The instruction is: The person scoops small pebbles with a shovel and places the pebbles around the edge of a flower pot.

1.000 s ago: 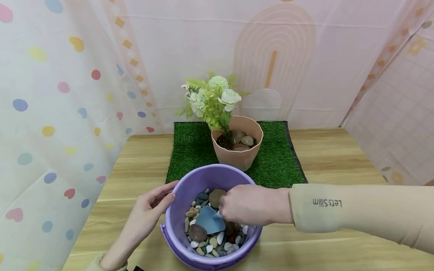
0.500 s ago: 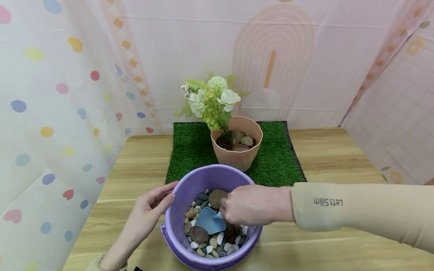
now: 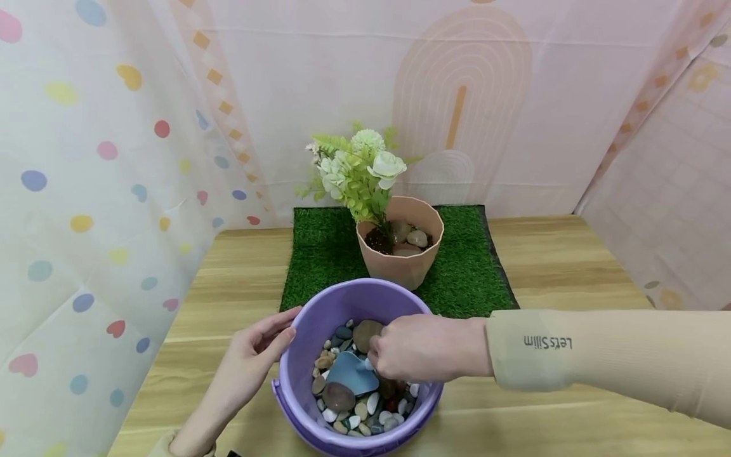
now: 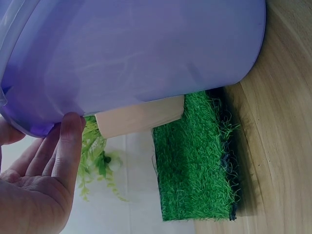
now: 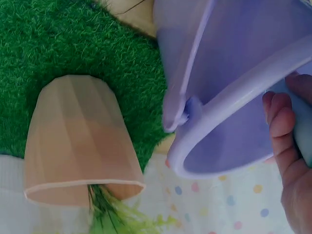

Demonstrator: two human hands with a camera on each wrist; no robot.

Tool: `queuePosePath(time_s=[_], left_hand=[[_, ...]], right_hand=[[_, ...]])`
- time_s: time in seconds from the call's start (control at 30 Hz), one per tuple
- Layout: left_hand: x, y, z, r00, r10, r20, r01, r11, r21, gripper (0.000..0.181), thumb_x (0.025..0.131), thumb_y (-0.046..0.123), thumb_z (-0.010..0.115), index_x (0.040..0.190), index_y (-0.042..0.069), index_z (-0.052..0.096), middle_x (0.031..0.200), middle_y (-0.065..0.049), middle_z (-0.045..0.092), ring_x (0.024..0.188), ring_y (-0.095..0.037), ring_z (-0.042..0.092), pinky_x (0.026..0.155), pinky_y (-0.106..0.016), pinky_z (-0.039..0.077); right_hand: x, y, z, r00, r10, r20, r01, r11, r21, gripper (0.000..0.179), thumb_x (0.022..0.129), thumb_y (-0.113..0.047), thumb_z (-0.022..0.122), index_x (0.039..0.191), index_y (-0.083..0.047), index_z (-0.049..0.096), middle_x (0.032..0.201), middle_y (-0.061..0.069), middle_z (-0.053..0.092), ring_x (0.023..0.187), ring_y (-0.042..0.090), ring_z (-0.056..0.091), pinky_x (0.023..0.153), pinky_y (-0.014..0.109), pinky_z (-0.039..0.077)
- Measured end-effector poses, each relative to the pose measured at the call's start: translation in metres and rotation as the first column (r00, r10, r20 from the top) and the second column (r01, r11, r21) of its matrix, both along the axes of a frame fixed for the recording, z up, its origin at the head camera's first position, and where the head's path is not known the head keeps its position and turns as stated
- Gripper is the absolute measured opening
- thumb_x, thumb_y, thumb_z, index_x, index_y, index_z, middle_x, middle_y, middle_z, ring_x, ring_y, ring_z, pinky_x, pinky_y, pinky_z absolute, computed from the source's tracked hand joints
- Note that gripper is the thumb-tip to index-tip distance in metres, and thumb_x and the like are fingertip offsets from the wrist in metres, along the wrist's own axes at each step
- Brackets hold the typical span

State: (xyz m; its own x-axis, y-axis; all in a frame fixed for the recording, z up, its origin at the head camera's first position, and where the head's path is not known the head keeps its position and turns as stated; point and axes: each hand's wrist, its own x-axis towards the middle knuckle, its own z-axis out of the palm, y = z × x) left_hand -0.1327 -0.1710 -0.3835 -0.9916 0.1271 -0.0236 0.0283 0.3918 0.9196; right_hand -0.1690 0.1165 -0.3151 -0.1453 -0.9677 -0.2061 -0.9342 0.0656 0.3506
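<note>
A purple bucket (image 3: 297, 381) filled with mixed pebbles (image 3: 360, 409) stands at the front of the table. My left hand (image 3: 251, 349) grips its left rim, thumb over the edge and fingers against the outer wall, as the left wrist view also shows. Inside the bucket, my right hand (image 3: 428, 348) is curled round the handle of a small blue hand shovel (image 3: 348, 371); the hand hides most of that handle. The shovel's blade lies among the stones, and a large brown stone (image 3: 339, 397) overlaps its lower left edge.
Just behind the bucket, a peach flowerpot (image 3: 400, 270) with white artificial flowers (image 3: 365, 158) and stones in it stands on a green turf mat (image 3: 474, 273). Wooden tabletop (image 3: 559, 254) extends to both sides. Patterned cloth (image 3: 320, 63) hangs behind and at the sides.
The shovel blade has shifted slightly left, and the large brown stone has moved a little right, so they overlap more. My left hand keeps its place on the rim.
</note>
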Motion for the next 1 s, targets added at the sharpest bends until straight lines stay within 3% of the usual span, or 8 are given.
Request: queuePosePath(time_s=[0.1,0.33,0.4,0.5,0.57,0.7,0.8,1.0], left_hand=[[0.001,0.000,-0.001,1.000,0.001,0.001,-0.001,1.000,0.004,0.043,0.109,0.020,0.058,0.148,0.001,0.058,0.139,-0.025,0.069,0.102,0.008,0.072,0.085,-0.019,0.064],[0.002,0.000,0.001,1.000,0.006,0.018,-0.006,1.000,-0.003,0.043,0.109,0.022,0.058,0.149,0.004,0.058,0.140,-0.023,0.069,0.103,0.008,0.071,0.085,-0.018,0.064],[0.001,0.000,0.001,1.000,0.004,0.014,-0.004,1.000,-0.001,0.043,0.109,0.022,0.058,0.149,0.003,0.058,0.141,-0.023,0.068,0.103,0.008,0.071,0.086,-0.017,0.064],[0.001,0.001,0.001,1.000,0.006,0.010,-0.006,1.000,0.003,0.043,0.109,0.021,0.058,0.148,0.002,0.058,0.140,-0.024,0.068,0.103,0.008,0.071,0.086,-0.018,0.064],[0.001,0.002,0.001,1.000,0.005,0.011,-0.005,1.000,0.008,0.043,0.109,0.020,0.058,0.148,0.002,0.058,0.140,-0.025,0.068,0.102,0.008,0.072,0.086,-0.018,0.064],[0.000,0.003,0.001,1.000,0.004,0.014,-0.004,1.000,0.003,0.043,0.109,0.021,0.058,0.148,0.002,0.058,0.140,-0.024,0.068,0.102,0.008,0.071,0.086,-0.018,0.064],[0.000,0.003,0.001,1.000,0.010,0.013,-0.010,1.000,-0.004,0.043,0.109,0.022,0.058,0.148,0.003,0.058,0.140,-0.024,0.068,0.102,0.009,0.071,0.086,-0.018,0.064],[0.001,0.002,0.001,1.000,0.021,0.000,-0.021,1.000,-0.020,0.043,0.109,0.021,0.058,0.148,0.002,0.058,0.140,-0.024,0.068,0.101,0.009,0.071,0.086,-0.018,0.064]], right_hand=[[-0.001,0.002,0.000,0.999,0.039,-0.012,-0.039,0.999,0.014,0.008,0.101,-0.022,0.069,0.101,-0.024,0.077,0.095,-0.009,0.075,0.081,0.006,0.072,0.069,0.018,0.059],[-0.003,-0.005,-0.010,0.999,-0.015,0.044,0.016,1.000,-0.021,0.006,0.097,-0.023,0.073,0.095,-0.026,0.078,0.093,-0.011,0.075,0.081,0.005,0.071,0.069,0.018,0.059],[-0.006,-0.005,-0.011,0.994,-0.044,0.104,0.048,0.998,-0.036,0.006,0.097,-0.025,0.073,0.095,-0.025,0.078,0.093,-0.011,0.075,0.081,0.005,0.072,0.070,0.018,0.059],[-0.011,-0.002,-0.009,0.969,-0.089,0.232,0.101,0.994,-0.042,0.011,0.100,-0.030,0.071,0.096,-0.022,0.078,0.094,-0.010,0.076,0.082,0.006,0.073,0.072,0.017,0.059],[-0.014,0.002,-0.007,0.941,-0.119,0.317,0.139,0.989,-0.044,0.014,0.101,-0.032,0.071,0.097,-0.020,0.077,0.094,-0.008,0.077,0.082,0.006,0.074,0.072,0.018,0.058],[-0.015,0.009,-0.007,0.934,-0.101,0.343,0.129,0.990,-0.060,0.013,0.101,-0.031,0.071,0.097,-0.020,0.076,0.093,-0.008,0.076,0.080,0.007,0.074,0.070,0.018,0.057],[-0.015,0.010,-0.009,0.921,-0.119,0.371,0.164,0.982,-0.091,0.011,0.100,-0.029,0.073,0.095,-0.020,0.076,0.090,-0.008,0.075,0.078,0.006,0.072,0.070,0.018,0.057],[-0.021,0.014,-0.016,0.845,-0.161,0.510,0.244,0.965,-0.100,0.009,0.098,-0.026,0.076,0.092,-0.019,0.076,0.083,-0.009,0.073,0.073,0.002,0.066,0.069,0.015,0.053]])
